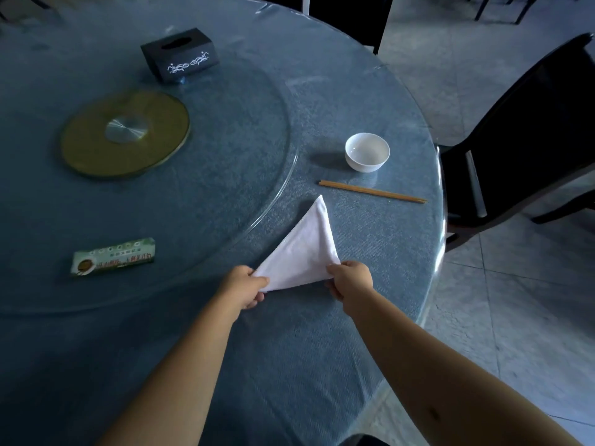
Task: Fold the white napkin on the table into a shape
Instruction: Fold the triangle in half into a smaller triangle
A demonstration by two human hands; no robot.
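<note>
The white napkin (302, 252) lies flat on the blue table (370, 317), already folded into a triangle, on the near right part of the tabletop just outside the rim of the glass turntable (280, 175). Its long axis runs away from the person: the base edge lies nearest the body, between the two hands, and the apex points forward and slightly right, toward the chopsticks (373, 191) and the white bowl (367, 152).

The left hand (246, 286) pinches the left base corner between thumb and fingers. The right hand (351, 280) grips the right base corner, fingers curled over the cloth. Both hands are closed on the fabric, one per corner, and stand about equally near to the napkin; neither is nearer to the apex, which lies well apart from both.

The coming move most likely turns on this layout: with both base corners held, either may be carried forward toward the apex or inward toward the centre line (which of the two cannot be determined).

Hidden or unclear: the corner tips themselves are covered by the fingers; the number of cloth layers cannot be counted; whether the corners are lifted off the table or still touching it cannot be told. The printed text on the green packet (112, 256) is not legible.
</note>
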